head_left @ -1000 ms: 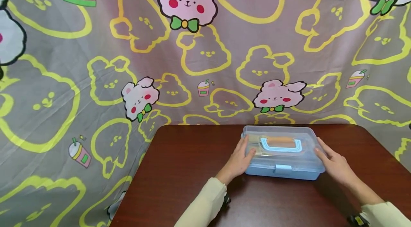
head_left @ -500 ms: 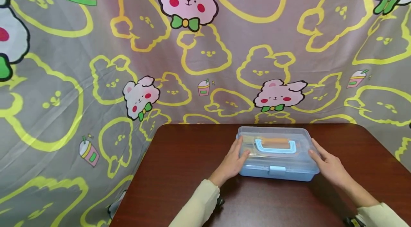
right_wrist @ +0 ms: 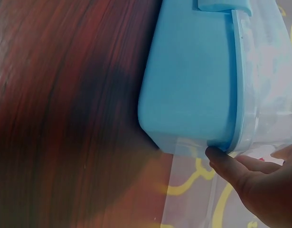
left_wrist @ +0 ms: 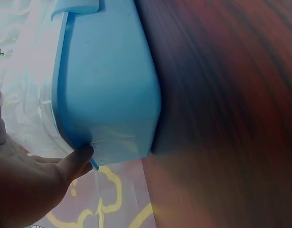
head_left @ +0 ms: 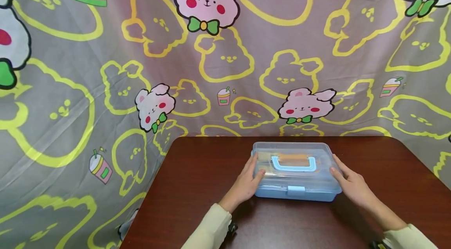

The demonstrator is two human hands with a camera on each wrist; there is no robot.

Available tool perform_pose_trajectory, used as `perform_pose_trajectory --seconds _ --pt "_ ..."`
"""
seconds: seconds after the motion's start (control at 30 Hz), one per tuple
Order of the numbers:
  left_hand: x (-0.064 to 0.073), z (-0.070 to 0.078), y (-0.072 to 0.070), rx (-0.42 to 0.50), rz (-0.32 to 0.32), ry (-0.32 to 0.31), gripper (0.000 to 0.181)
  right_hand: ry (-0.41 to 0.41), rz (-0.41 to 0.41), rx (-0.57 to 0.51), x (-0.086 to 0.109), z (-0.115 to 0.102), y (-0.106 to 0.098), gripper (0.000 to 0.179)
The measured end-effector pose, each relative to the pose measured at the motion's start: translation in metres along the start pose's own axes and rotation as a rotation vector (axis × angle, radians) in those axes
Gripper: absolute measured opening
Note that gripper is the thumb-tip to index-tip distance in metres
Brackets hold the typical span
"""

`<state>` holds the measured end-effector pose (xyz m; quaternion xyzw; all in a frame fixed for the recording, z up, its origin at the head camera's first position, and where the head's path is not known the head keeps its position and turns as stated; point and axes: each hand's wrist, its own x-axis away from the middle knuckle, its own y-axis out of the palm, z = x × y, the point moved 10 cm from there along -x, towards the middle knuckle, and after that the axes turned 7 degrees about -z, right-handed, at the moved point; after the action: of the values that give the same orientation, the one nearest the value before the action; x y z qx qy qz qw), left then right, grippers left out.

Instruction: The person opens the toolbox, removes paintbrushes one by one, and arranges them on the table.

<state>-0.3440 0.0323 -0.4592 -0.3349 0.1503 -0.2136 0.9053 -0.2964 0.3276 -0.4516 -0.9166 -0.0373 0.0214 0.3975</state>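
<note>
A plastic storage box with a light blue base and a clear lid sits on the brown table, its latch facing me. A pale blue carrying handle lies folded down on the lid, and an orange-brown shape shows through beneath it. My left hand grips the box's left end, thumb over the lid. On the opposite end my right hand holds it the same way. Both wrist views show fingertips tucked at the lid's rim by the corner, in the left wrist view on the blue base, with the latch fastened over the front.
The dark wooden table has rounded far corners. A grey-pink curtain printed with bunnies, cakes and drinks hangs behind it and along the left side. Cream sleeves and dark wrist straps cover my forearms.
The storage box has slid left and a little toward me over the table, with both hands moving along with it at its ends. The lid stays closed.
</note>
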Motion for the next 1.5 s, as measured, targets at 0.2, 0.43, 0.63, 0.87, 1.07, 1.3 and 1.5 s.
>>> perform_pose_trajectory --seconds 0.2,0.43,0.63,0.87,1.07,1.3,1.5 --pt "0.007 -0.001 -0.006 -0.025 0.004 -0.002 0.066 -0.008 0.011 0.006 0.001 -0.007 0.004 0.066" --pt "0.016 -0.005 -0.016 -0.018 0.001 -0.008 0.065 -0.013 0.005 0.003 -0.001 -0.015 0.013 0.066" --pt "0.022 -0.013 -0.025 0.027 0.004 -0.011 0.066 -0.018 0.003 -0.005 -0.001 -0.026 0.021 0.067" --pt "0.03 -0.019 -0.036 0.036 0.038 -0.002 0.062 -0.049 0.012 -0.015 -0.001 -0.041 0.03 0.067" --pt "0.038 -0.017 -0.041 0.039 0.06 0.014 0.058 -0.062 0.034 -0.013 0.0 -0.046 0.034 0.066" --pt "0.043 -0.021 -0.047 0.068 0.042 0.022 0.06 -0.088 0.052 -0.002 -0.001 -0.053 0.038 0.067" --pt "0.049 -0.031 -0.052 0.086 0.025 -0.012 0.065 -0.126 0.075 -0.003 -0.002 -0.062 0.044 0.064"
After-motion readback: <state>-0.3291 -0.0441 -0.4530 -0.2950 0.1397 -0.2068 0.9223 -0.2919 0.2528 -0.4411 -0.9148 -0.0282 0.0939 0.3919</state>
